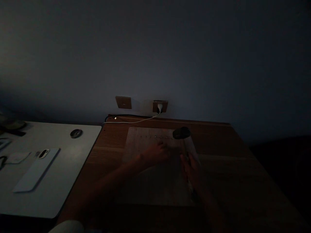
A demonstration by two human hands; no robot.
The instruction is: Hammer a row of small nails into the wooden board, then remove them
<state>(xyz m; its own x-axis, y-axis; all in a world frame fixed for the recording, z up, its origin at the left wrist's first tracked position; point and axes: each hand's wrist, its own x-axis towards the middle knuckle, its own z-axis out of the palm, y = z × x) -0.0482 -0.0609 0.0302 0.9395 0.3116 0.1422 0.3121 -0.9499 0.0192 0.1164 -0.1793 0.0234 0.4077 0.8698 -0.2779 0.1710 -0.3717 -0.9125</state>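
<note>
My right hand is wrapped round the handle of a mallet with a thick dark head. The mallet's head is over the far right part of a pale board lying on the wooden table. Over the board's middle, my left hand has its fingers curled together; whatever they pinch, if anything, is too dark to make out. Just beyond the left fingers, several small shiny nail-like pieces form a row along the board's far side. Dim light hides the fingertips.
A brown wooden table meets the wall. At the left, a white table carries a phone-like slab and a roll of tape. A white cable runs from a wall socket along the back edge.
</note>
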